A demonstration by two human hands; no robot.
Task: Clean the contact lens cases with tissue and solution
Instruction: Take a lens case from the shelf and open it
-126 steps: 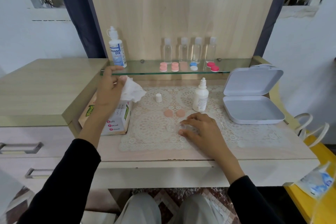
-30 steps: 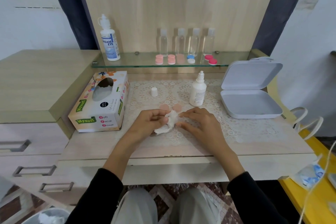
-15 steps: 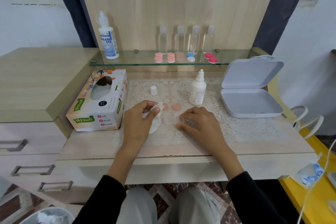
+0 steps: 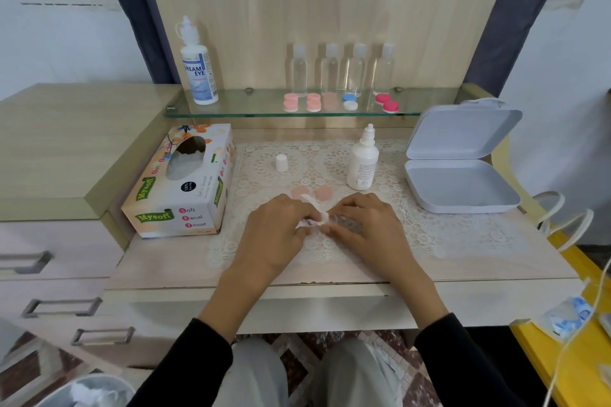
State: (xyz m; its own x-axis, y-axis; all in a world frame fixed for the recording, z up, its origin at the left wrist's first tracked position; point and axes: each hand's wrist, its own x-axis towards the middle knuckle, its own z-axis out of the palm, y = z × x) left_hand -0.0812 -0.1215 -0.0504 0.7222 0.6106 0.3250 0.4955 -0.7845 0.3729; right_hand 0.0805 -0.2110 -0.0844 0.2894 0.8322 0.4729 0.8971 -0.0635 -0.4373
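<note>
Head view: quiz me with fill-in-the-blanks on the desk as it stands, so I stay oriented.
The left hand presses a wad of ____ onto the clear case held by the right hand. The solution bottle on the mat has its cap ____. The white box stands ____. The glass shelf carries ____ small clear bottles.
Missing: tissue, off, open, four.

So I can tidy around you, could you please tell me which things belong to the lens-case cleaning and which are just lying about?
In use: tissue in left hand; clear lens case held by right hand; two peach caps; small solution bottle, white cap; tissue box.
Lying about: Dream Eye bottle, four clear bottles, coloured cases on the glass shelf, open white box.
</note>
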